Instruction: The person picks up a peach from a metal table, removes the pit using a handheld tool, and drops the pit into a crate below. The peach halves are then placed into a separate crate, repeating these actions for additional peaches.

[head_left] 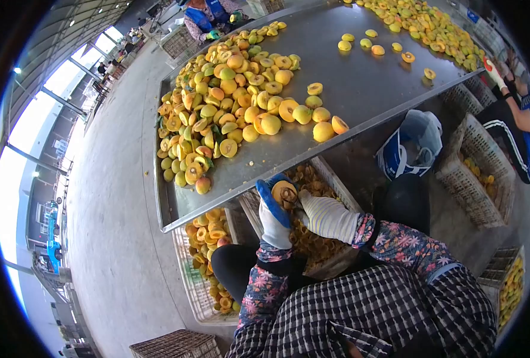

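My left hand (272,210), in a white glove with blue coating, is closed around a halved yellow peach (283,190), its cut face turned toward me. My right hand (326,216), in a striped white glove, is closed beside the peach. Its fingertips meet the cut face, where a thin dark curved edge shows; whatever tool they pinch is mostly hidden. Both hands are above a crate (343,194) holding brownish peach scraps. Just beyond them is the rim of a metal table (259,177), bearing a heap of halved peaches (229,95).
A crate of peach halves (205,262) stands left of my knees. To the right are a blue-and-white bucket (409,146) and a plastic crate (476,179) with fruit. One gloved person (208,18) is across the table; another person (518,119) sits at the right.
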A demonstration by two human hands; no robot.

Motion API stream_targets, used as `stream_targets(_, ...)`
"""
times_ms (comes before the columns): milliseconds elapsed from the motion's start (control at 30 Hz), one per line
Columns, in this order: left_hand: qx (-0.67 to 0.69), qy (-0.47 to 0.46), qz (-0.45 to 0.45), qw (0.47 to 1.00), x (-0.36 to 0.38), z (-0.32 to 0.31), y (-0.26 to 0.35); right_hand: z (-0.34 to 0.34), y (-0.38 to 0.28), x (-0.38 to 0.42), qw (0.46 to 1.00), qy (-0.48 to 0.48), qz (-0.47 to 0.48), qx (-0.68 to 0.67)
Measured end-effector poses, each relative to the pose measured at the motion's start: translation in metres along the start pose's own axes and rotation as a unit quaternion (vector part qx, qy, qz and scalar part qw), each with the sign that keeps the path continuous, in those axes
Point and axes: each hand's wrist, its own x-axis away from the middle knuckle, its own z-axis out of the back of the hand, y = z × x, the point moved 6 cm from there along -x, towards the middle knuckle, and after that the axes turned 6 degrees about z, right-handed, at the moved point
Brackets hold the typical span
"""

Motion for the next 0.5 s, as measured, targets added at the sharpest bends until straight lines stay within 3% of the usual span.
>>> stream_targets(133,0.051,0.015,-0.024,0.998,0.007,-0.014,0.01,-0.005,0.004,-0.002,1.0,-0.005,0.016,-0.018)
stream_targets(233,0.013,0.032,-0.003,0.999,0.004,-0.004,0.009,-0.008,0.003,0.0,0.999,-0.028,0.02,0.002)
stream_targets(333,-0.109,0.036,-0.015,0.993,0.003,0.001,0.009,-0.014,0.004,0.0,0.999,-0.049,0.009,0.012)
stream_targets(467,-0.205,-0.098,-0.013,0.974,-0.006,0.005,0.007,-0.014,0.01,0.002,0.997,-0.067,0.023,-0.014)
stream_targets(500,-0.174,-0.096,0.005,0.98,-0.007,0.005,0.006,-0.014,0.012,0.001,0.997,-0.068,0.034,-0.023)
